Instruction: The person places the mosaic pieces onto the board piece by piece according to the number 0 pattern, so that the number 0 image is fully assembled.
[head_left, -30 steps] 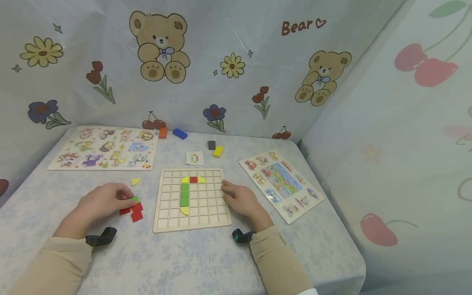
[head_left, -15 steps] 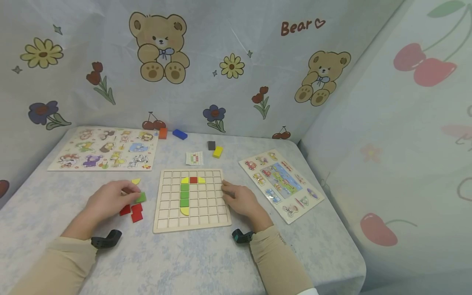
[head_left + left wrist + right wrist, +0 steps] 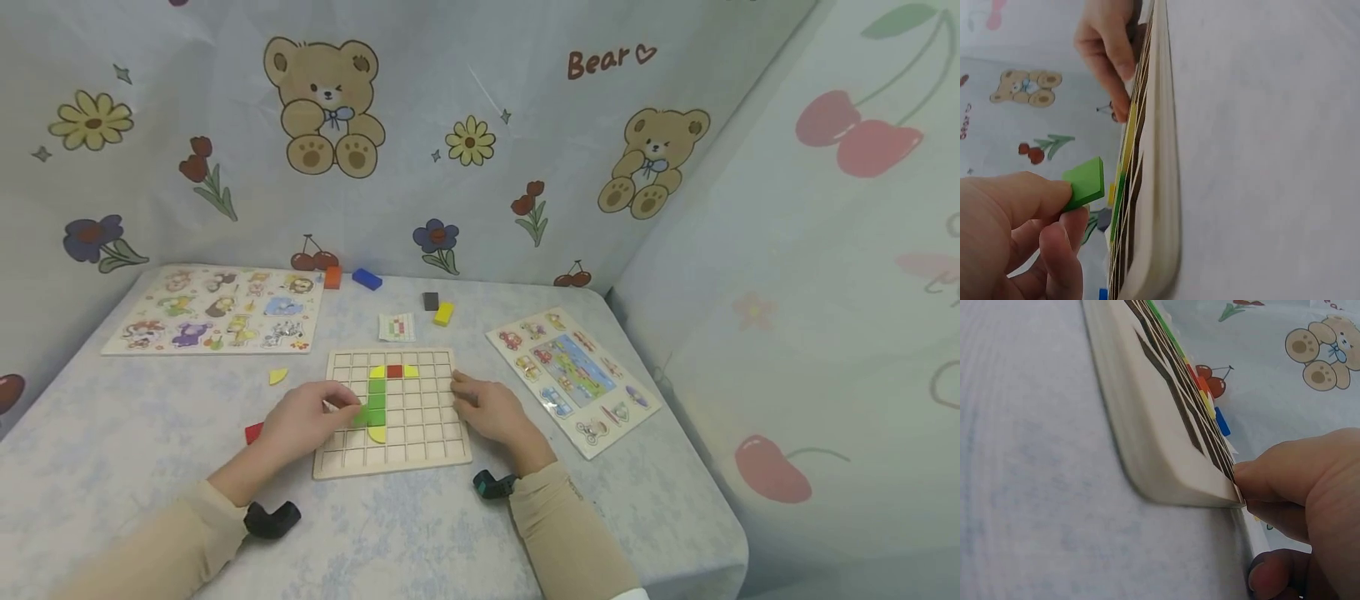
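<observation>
1. my left hand (image 3: pixel 303 425) is out over the left part of the wooden grid board (image 3: pixel 420 446), which lies near the middle of the bench (image 3: pixel 420 533), towards its front edge.
2. that hand pinches a green block (image 3: pixel 1085 182) between thumb and fingers; from the head view the block sits just left of the green column already in the board, and from the left wrist view it is held a little clear of the board's surface.
3. my right hand (image 3: pixel 487 410) rests at the board's right edge, its fingers bent and pressing the rim, with the thumb tip on the bench below; it has nothing picked up.
4. in the board a green column runs down from a red square (image 3: pixel 394 371) flanked by yellow pieces, with a yellow half-round (image 3: pixel 377 434) at its foot.
5. a red block (image 3: pixel 253 432) lies on the bench just left of my left hand, and a small yellow piece (image 3: pixel 277 377) lies further back on the left.
6. an animal puzzle board (image 3: pixel 217 310) lies at the back left corner, a vehicle puzzle board (image 3: pixel 573 375) near the right edge.
7. behind the grid board lies a small pattern card (image 3: pixel 397 327), and beyond it a black block (image 3: pixel 431 301), a yellow block (image 3: pixel 443 313), a blue block (image 3: pixel 367 279) and an orange block (image 3: pixel 332 277) towards the back edge.
</observation>
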Demonstrator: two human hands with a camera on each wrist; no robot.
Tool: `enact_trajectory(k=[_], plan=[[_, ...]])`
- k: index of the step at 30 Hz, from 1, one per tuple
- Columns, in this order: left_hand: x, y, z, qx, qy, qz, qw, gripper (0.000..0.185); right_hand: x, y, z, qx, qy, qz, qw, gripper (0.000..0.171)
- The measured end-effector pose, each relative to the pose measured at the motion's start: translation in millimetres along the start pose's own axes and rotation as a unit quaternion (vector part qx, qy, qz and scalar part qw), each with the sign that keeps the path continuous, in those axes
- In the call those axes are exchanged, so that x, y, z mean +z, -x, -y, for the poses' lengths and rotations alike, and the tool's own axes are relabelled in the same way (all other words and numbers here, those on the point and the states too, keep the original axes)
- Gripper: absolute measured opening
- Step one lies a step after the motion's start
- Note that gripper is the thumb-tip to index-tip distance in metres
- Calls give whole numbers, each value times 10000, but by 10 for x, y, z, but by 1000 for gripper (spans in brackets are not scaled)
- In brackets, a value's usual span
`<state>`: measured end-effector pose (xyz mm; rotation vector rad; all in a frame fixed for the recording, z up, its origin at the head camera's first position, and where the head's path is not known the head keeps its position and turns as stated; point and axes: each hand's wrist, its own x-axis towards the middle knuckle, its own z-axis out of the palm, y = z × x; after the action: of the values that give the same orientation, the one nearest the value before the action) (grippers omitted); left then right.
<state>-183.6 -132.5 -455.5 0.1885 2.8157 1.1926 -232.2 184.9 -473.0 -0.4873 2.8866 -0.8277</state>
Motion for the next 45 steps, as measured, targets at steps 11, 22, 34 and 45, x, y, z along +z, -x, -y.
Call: enact_trajectory(k=[11,22,34,45], plan=[[382,8,-298,460,-549,134,9973,5,7,6,-26,-87,-79,-56,9999,39],[433,34,-363,680,-1023,70,9924,1,24,23,-23,-52,-84,-42,9999,41],[88,-22,-219,307,-792,81,9964,18,6,14,-6,-155,-68,-86,9998,40],[-794,171,407,-389,-795,-104,9960,36,12,10,-17,-97,-27,-61,9999,40]])
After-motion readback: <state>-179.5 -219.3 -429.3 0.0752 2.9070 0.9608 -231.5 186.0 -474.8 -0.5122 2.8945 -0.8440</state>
